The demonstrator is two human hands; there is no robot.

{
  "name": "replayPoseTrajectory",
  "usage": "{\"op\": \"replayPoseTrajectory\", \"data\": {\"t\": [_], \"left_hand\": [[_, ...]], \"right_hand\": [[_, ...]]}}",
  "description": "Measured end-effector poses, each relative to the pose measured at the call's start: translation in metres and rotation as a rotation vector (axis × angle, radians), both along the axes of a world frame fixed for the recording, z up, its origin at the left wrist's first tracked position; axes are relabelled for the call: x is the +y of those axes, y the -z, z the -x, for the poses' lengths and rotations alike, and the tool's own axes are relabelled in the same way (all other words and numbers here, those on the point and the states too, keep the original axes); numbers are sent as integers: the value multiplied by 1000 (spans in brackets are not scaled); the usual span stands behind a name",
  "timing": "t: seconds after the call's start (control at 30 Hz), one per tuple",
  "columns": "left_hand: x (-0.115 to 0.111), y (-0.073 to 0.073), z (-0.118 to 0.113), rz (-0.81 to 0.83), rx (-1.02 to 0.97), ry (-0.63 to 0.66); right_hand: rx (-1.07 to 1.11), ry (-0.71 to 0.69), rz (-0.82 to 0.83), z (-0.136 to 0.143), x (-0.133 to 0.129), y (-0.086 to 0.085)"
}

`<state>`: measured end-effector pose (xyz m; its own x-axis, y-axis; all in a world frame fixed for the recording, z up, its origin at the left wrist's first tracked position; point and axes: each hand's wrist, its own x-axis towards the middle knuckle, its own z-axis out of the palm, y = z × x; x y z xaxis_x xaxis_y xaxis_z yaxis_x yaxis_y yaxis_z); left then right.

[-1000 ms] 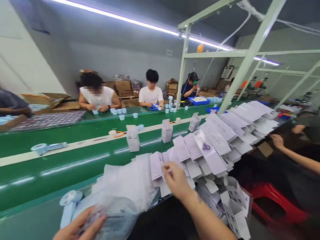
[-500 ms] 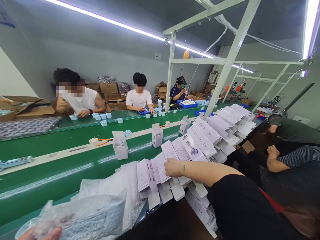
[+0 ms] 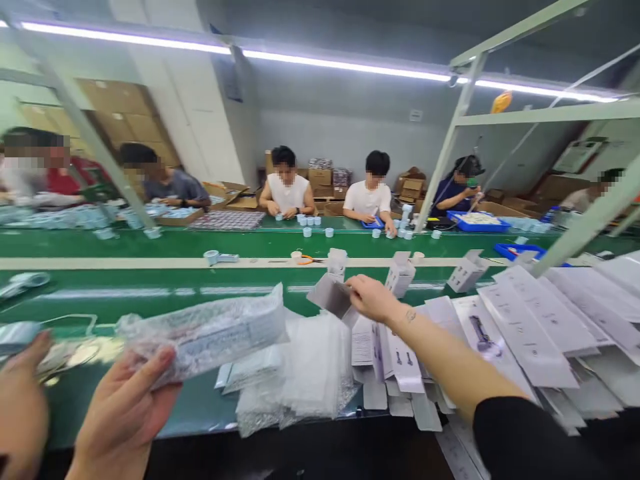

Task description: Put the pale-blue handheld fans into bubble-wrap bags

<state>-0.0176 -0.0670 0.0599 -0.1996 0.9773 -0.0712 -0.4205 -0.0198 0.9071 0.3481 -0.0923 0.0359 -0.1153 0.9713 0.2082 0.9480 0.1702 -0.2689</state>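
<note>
My left hand [image 3: 133,403] is closed on a clear bubble bag [image 3: 225,330], its thumb across the near end. Something pale blue shows through the plastic; its kind is hidden. My right hand [image 3: 370,297], on a tattooed forearm, pinches the edge of a partly folded carton [image 3: 331,295], whose greyish inside faces me. Below it lies a pile of bubble bags [image 3: 315,360] at the bench edge. Printed flat cartons [image 3: 530,320] overlap in a long row to the right of my right hand.
Another person's hand [image 3: 23,400] at far left holds a light blue object [image 3: 20,337]. Upright cartons [image 3: 400,273] stand along the green bench. Across it, several co-workers sit near light blue parts [image 3: 307,220]. A pale metal post [image 3: 450,147] rises beyond the bench.
My view has swung left. My right hand has lifted a carton from the row and carried it left. The bubble bag in my left hand is now raised higher.
</note>
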Motion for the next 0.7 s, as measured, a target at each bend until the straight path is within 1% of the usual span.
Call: {"op": "replayPoseTrajectory", "data": {"t": [0.03,0.07,0.13,0.17,0.23,0.3,0.33,0.4,0.43,0.5,0.57,0.6,0.67,0.7], "left_hand": [[1,-3,-3,-11,-7,-2],[2,-4,-7,-40,0,13],[5,4,-15,-144,88,70],[7,11,-18,-199,188,123],[10,24,-21,-286,510,262],[11,31,-23,-391,904,404],[11,29,-26,-443,1085,467],[14,18,-36,-501,1414,559],[16,11,-45,-489,1573,612],[23,-4,-70,-426,1842,719],[29,-11,-100,-409,1968,814],[30,-12,-114,-412,1994,862],[28,-6,-135,-406,2038,934],[25,0,-142,-429,2044,934]], "right_hand": [[110,9,10,24,8,19],[171,13,29,47,14,38],[239,35,56,86,22,72],[258,54,59,100,24,85],[303,89,53,115,25,102],[337,87,51,118,24,110],[352,74,57,117,24,111],[380,57,76,113,23,111],[395,61,86,111,23,110],[429,85,113,110,24,108],[465,78,144,111,24,105],[486,53,154,111,23,103],[521,-16,163,109,20,104],[537,-48,161,106,18,108]]}}
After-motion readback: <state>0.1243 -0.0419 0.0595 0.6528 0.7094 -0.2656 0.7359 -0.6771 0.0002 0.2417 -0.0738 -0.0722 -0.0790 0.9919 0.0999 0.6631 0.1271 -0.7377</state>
